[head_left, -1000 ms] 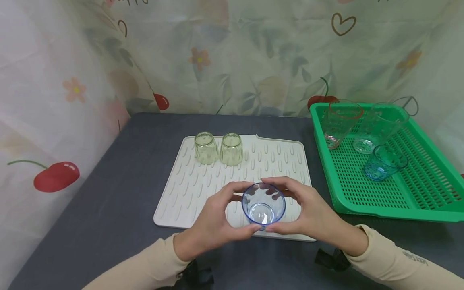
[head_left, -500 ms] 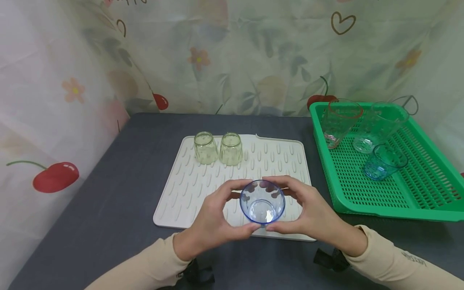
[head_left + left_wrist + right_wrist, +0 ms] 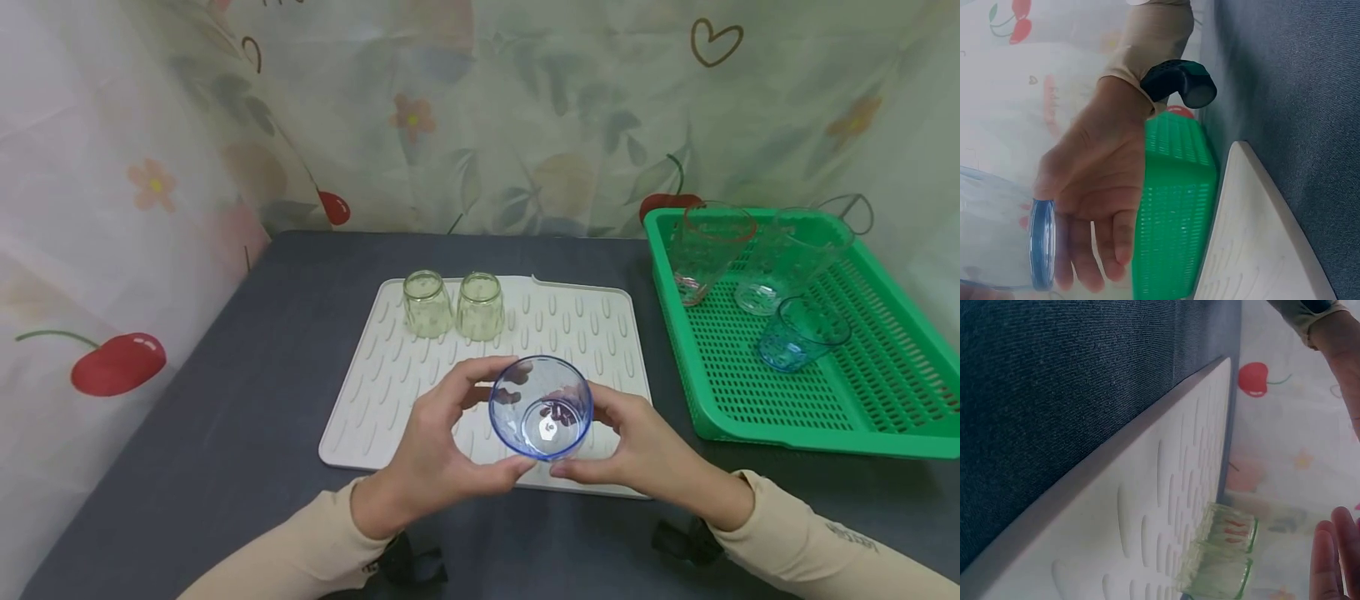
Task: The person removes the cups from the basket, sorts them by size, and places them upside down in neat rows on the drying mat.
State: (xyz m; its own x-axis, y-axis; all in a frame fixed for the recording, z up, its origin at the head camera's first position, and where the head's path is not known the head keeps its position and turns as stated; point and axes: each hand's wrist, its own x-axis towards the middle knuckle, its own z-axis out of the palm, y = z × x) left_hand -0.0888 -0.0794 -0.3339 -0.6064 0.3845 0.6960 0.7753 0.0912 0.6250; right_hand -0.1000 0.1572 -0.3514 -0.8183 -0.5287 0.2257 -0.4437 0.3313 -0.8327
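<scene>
A clear drinking glass point(image 3: 534, 410) with a blue rim is held between both hands above the white mat, its mouth facing my head camera. My left hand point(image 3: 431, 454) grips its left side, thumb in front and fingers behind. On the right, my right hand point(image 3: 637, 437) holds it low; some fingers show through the glass bottom. In the left wrist view the right thumb touches the thick blue base point(image 3: 1041, 247), fingers just past it. The right wrist view catches part of the left hand point(image 3: 1335, 556) at its edge.
Two greenish glasses point(image 3: 427, 308) stand upside down at the back left of the white ridged drying mat point(image 3: 360, 417). To the right, a green basket point(image 3: 840, 437) holds a red-rimmed glass point(image 3: 705, 258), a clear glass mug point(image 3: 795, 258) and a blue glass point(image 3: 798, 337).
The glass has risen slightly and its mouth looks larger to my head camera. My right fingers have shifted from its far side to low by its base; the left hand keeps its grip.
</scene>
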